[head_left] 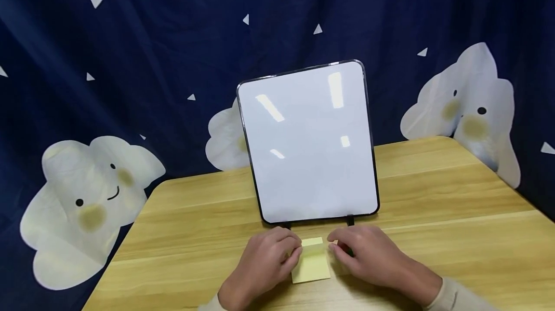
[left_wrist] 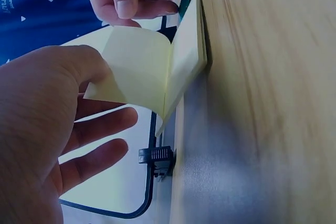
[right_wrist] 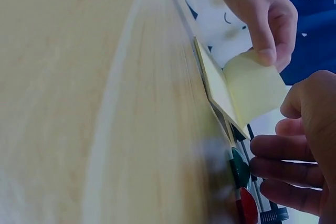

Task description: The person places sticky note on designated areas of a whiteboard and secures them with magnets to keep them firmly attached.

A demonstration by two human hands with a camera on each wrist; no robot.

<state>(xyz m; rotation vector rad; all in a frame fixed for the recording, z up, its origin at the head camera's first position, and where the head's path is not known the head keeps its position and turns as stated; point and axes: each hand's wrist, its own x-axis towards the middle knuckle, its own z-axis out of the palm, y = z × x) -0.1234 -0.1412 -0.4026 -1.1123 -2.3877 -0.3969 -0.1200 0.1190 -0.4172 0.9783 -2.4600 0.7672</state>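
A pale yellow sticky note pad [head_left: 311,271] lies on the table in front of a whiteboard. Its top sheet [left_wrist: 137,64] is lifted and curves up from the pad, still joined along one edge. My left hand [head_left: 269,260] pinches a corner of that sheet between thumb and forefinger, its other fingers loosely spread behind. My right hand [head_left: 373,255] hovers at the sheet's other side, thumb and fingers apart and loosely bent. In the right wrist view its thumb is close to the sheet's corner; whether they touch, I cannot tell.
The whiteboard [head_left: 310,142] stands upright on black feet [left_wrist: 156,156] behind the pad. A green round piece [right_wrist: 240,167] and a red round piece [right_wrist: 247,208] sit near its base by my right fingers. A dark blue cloud-patterned curtain [head_left: 165,36] hangs behind the wooden table [head_left: 433,205].
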